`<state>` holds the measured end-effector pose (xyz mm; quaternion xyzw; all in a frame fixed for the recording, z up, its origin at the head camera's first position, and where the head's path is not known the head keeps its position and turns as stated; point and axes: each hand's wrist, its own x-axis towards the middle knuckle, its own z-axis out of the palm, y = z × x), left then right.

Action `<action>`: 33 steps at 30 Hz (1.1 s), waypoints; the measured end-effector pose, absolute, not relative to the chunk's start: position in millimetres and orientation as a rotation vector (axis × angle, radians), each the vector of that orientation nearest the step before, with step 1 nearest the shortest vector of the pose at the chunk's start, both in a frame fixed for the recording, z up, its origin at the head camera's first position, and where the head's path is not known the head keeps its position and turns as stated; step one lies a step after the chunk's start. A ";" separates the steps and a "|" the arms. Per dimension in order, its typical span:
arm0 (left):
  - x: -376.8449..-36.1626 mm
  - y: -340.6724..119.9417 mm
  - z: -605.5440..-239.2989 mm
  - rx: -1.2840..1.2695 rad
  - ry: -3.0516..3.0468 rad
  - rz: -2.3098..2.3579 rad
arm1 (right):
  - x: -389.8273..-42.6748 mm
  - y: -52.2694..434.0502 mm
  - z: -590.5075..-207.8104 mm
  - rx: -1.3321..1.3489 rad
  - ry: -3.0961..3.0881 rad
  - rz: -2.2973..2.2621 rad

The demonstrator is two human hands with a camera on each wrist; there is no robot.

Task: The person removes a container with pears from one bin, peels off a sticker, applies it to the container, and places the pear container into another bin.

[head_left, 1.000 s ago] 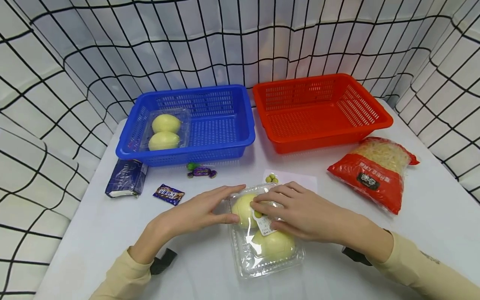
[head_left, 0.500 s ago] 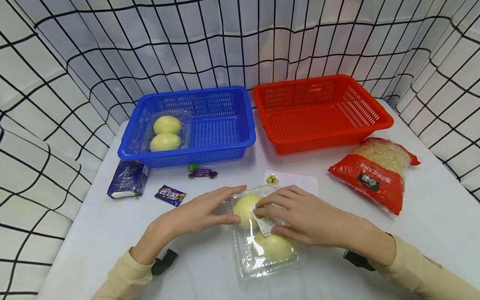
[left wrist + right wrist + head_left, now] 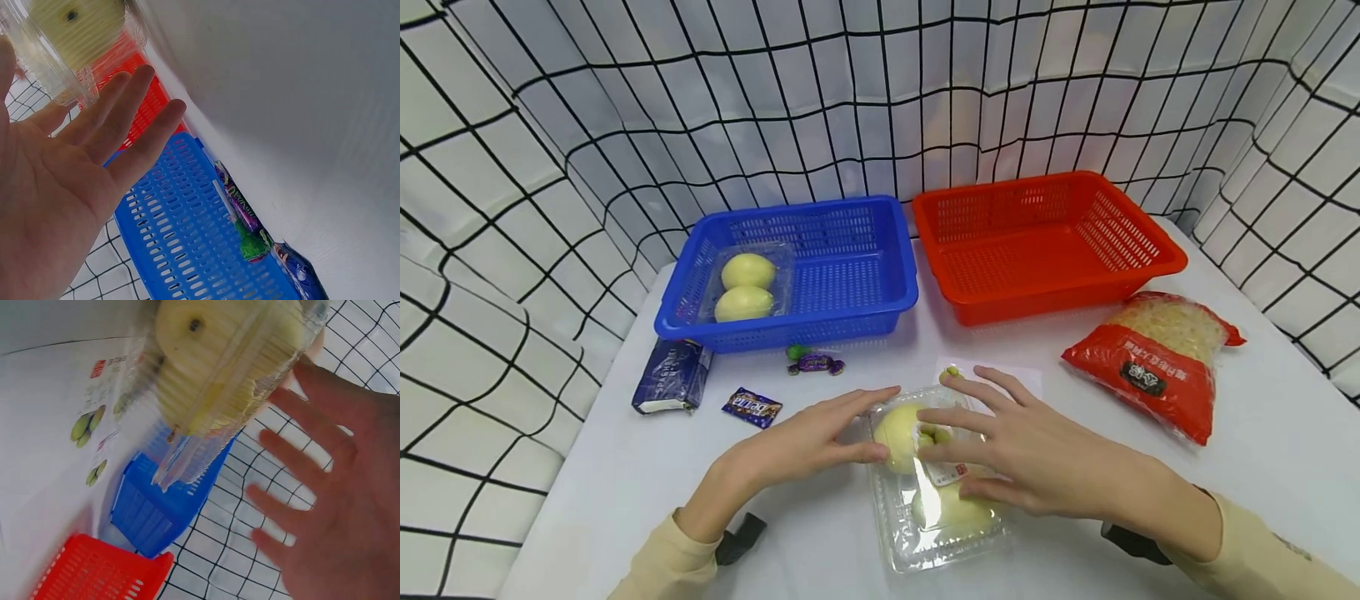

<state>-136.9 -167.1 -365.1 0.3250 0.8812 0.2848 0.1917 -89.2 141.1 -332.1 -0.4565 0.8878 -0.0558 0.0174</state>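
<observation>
A clear plastic clamshell box (image 3: pixel 934 498) with two yellow fruits and a white label lies on the white table (image 3: pixel 820 533) near the front. My left hand (image 3: pixel 850 429) lies against the box's left end with straight fingers, thumb along the side. My right hand (image 3: pixel 958 425) hovers over the lid with its fingers spread; whether it touches is unclear. The left wrist view shows the left hand (image 3: pixel 94 144) flat beside the box (image 3: pixel 69 37). In the right wrist view the right hand (image 3: pixel 312 487) is splayed beside the box (image 3: pixel 231 369).
A blue basket (image 3: pixel 850 308) at the back holds another clamshell of yellow fruits (image 3: pixel 745 287). Beside it stands a red basket (image 3: pixel 1150 267). A red noodle bag (image 3: pixel 1157 358) lies right. A dark blue packet (image 3: pixel 672 377), a candy bar (image 3: pixel 752 407) and wrapped candies (image 3: pixel 815 362) lie left.
The right hand's fingers have lifted off the lid and spread out. The left hand has stayed by the box. The head view has tilted up a little.
</observation>
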 end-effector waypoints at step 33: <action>-166.0 -254.9 -341.6 0.465 3.308 0.636 | -121.7 153.7 -373.7 -0.546 2.498 -1.047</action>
